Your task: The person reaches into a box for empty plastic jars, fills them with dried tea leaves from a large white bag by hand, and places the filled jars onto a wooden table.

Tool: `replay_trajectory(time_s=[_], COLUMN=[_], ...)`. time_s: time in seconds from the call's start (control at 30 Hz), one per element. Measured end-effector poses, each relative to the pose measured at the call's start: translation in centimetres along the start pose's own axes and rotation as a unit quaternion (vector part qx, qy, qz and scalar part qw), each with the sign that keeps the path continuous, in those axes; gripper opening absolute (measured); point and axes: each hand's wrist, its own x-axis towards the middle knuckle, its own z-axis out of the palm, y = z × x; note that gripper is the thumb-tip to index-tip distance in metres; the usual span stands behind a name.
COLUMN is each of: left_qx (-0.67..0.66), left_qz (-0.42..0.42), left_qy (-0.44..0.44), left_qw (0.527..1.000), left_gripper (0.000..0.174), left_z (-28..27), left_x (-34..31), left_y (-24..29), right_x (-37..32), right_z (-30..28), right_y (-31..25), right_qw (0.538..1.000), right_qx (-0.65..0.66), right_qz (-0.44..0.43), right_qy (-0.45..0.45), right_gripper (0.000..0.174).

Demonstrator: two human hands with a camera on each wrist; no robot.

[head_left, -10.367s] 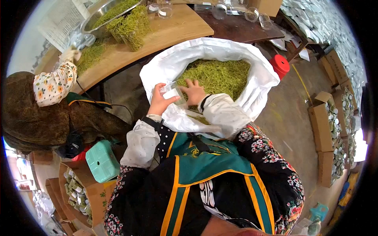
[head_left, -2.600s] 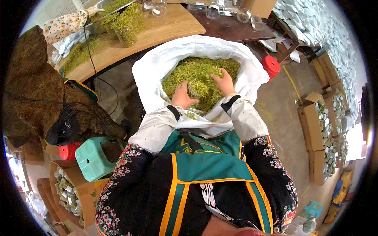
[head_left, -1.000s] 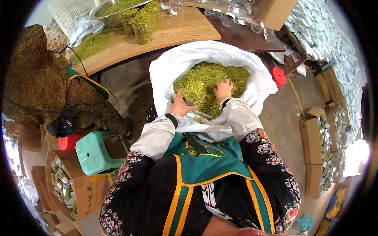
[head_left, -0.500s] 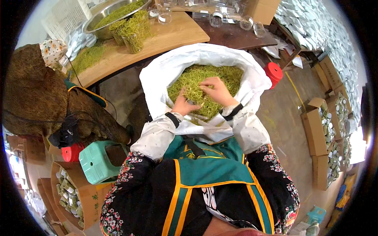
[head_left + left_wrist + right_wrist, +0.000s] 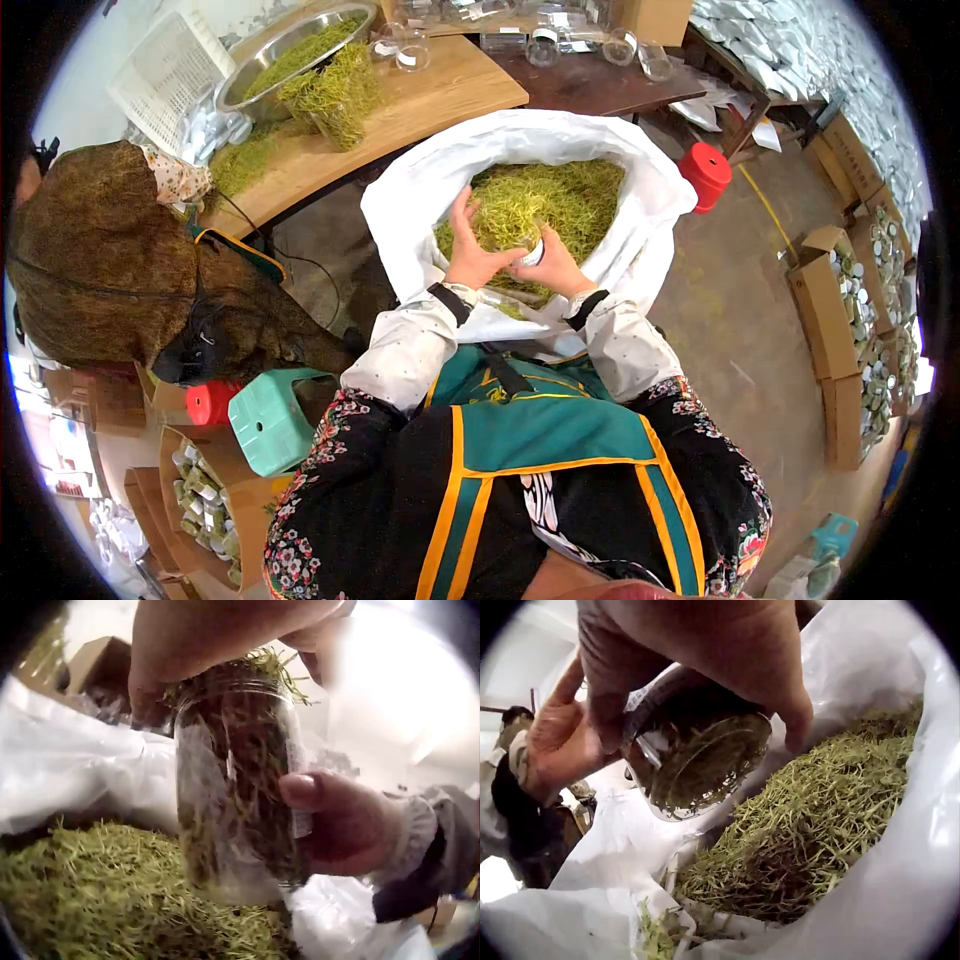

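Note:
A clear jar (image 5: 532, 254) packed with green dried strands is tilted above the white sack (image 5: 400, 190). My right hand (image 5: 558, 268) grips its body; in the left wrist view the thumb of that right hand (image 5: 341, 821) lies along the side of the jar (image 5: 232, 795). My left hand (image 5: 475, 248) has its fingers extended and its thumb towards the jar; the left wrist view shows this hand (image 5: 225, 637) across the strand-topped mouth. In the right wrist view the jar's base (image 5: 705, 765) faces the camera. Loose strands (image 5: 585, 195) fill the sack below.
A wooden table (image 5: 460, 75) at the upper left bears a metal basin (image 5: 235, 90) and a strand-filled container (image 5: 335, 100). Empty jars (image 5: 543, 48) stand beyond. A red stool (image 5: 705, 177) is right of the sack; another person (image 5: 100, 260) sits left. Boxes of jars line both sides.
The right hand, earlier at the strands and then over the jar's top, now grips the jar. The left hand, earlier around the jar, has its fingers extended by the mouth. The jar has tipped.

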Motion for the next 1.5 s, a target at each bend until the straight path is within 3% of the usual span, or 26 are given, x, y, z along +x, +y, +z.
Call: replay_trajectory(time_s=[0.03, 0.07, 0.1, 0.13, 0.17, 0.27, 0.37, 0.4, 0.5, 0.63, 0.67, 0.7, 0.77, 0.8, 0.83, 0.9, 0.93, 1.03, 1.1, 1.13, 1.17, 1.23, 1.33, 1.5], left_qx=[0.002, 0.095, 0.187, 0.144, 0.144, 0.128, 0.193, 0.193, 0.244, 0.288, 0.31, 0.316, 0.271, 0.309, 0.311, 0.328, 0.287, 0.28, 0.272, 0.289, 0.306, 0.334, 0.405, 0.522], left_qz=[0.0, 0.081, 0.161, 0.101, 0.1, 0.102, 0.051, 0.051, 0.088, 0.085, 0.076, 0.078, 0.142, 0.115, 0.118, 0.095, 0.041, 0.048, 0.064, 0.06, 0.056, 0.061, 0.093, 0.031], left_qy=[-0.003, -0.041, -0.078, -0.109, -0.11, -0.067, -0.056, -0.056, -0.202, -0.225, -0.236, -0.229, -0.154, -0.167, -0.163, -0.181, -0.233, -0.244, -0.236, -0.229, -0.221, -0.181, -0.089, 0.018], left_qw=[1.0, 0.991, 0.966, 0.978, 0.978, 0.984, 0.978, 0.978, 0.944, 0.927, 0.918, 0.917, 0.939, 0.929, 0.929, 0.922, 0.928, 0.927, 0.93, 0.928, 0.924, 0.923, 0.905, 0.852], left_gripper=[0.115, 0.104, 0.093, 0.054, 0.054, 0.015, 0.01, 0.01, 0.012, 0.021, 0.033, 0.033, 0.068, 0.091, 0.091, 0.084, 0.072, 0.059, 0.053, 0.052, 0.051, 0.052, 0.049, 0.048], left_z=[-0.3, -0.7, -1.0, -1.1, -1.0, -0.6, 0.4, 0.7, 1.3, 2.7, 2.8, 2.7, 2.5, 2.3, 2.1, 1.5, 1.5, 0.3, -1.5, -2.9, -4.4, -8.2, -14.7, -24.3], left_x=[0.5, 1.1, 1.5, 1.6, 1.6, 2.0, 1.3, 1.0, 1.1, 0.5, 0.3, 0.3, 0.0, 0.1, 0.2, 0.7, 0.9, 1.7, 2.6, 3.5, 4.6, 6.9, 11.1, 16.6], left_y=[0.6, 1.2, 1.4, 1.7, 1.6, 1.1, 0.0, -0.4, -0.1, 0.2, -0.2, 0.3, 1.9, 2.5, 3.4, 4.4, 3.6, 2.3, 2.0, 2.3, 2.7, 2.5, 5.5, 5.2], right_x=[-0.4, -1.1, -1.2, -1.2, -1.1, -1.2, -1.7, -1.9, -3.1, -3.2, -3.1, -2.9, -2.7, -3.0, -3.1, -2.3, -2.3, -2.1, -1.9, -2.0, -2.0, -3.0, -4.2, -5.6], right_z=[0.0, -0.2, -0.2, -0.1, -0.1, -0.2, 0.2, 0.4, 1.2, 1.8, 1.7, 1.6, 1.8, 1.5, 1.2, 0.9, 0.6, 0.6, -0.3, -0.8, -1.3, -2.0, -3.2, -4.3], right_y=[-0.9, -1.8, -1.7, -1.7, -1.7, -1.9, -1.6, -1.3, -0.4, 2.1, 2.8, 4.1, 4.0, 2.6, 2.4, 1.7, 1.1, 0.0, -1.4, -4.0, -2.5, -2.2, -2.3, -1.9], right_qw=[0.997, 0.987, 0.987, 0.98, 0.97, 0.961, 0.96, 0.96, 0.974, 0.99, 0.991, 0.984, 0.975, 0.984, 0.989, 0.994, 0.994, 0.997, 0.979, 0.973, 0.96, 0.958, 0.969, 0.983], right_qx=[-0.067, -0.15, -0.149, -0.177, -0.205, -0.225, -0.232, -0.235, -0.203, -0.124, -0.121, -0.166, -0.211, -0.175, -0.14, -0.102, -0.103, -0.068, -0.148, -0.17, -0.214, -0.24, -0.215, -0.163], right_qz=[-0.017, -0.052, -0.051, -0.091, -0.132, -0.153, -0.143, -0.133, -0.074, -0.045, -0.053, -0.054, -0.064, -0.025, 0.014, 0.007, -0.001, 0.024, 0.068, 0.036, 0.005, -0.03, -0.011, 0.019], right_qy=[0.019, 0.026, 0.027, 0.024, 0.022, 0.04, 0.068, 0.079, 0.059, 0.042, 0.037, 0.026, 0.016, 0.029, 0.042, 0.034, 0.024, -0.004, -0.119, -0.153, -0.183, -0.156, -0.123, -0.083], right_gripper=[0.103, 0.098, 0.098, 0.096, 0.095, 0.093, 0.093, 0.093, 0.099, 0.102, 0.102, 0.103, 0.104, 0.104, 0.105, 0.105, 0.104, 0.101, 0.093, 0.081, 0.076, 0.067, 0.059, 0.055])
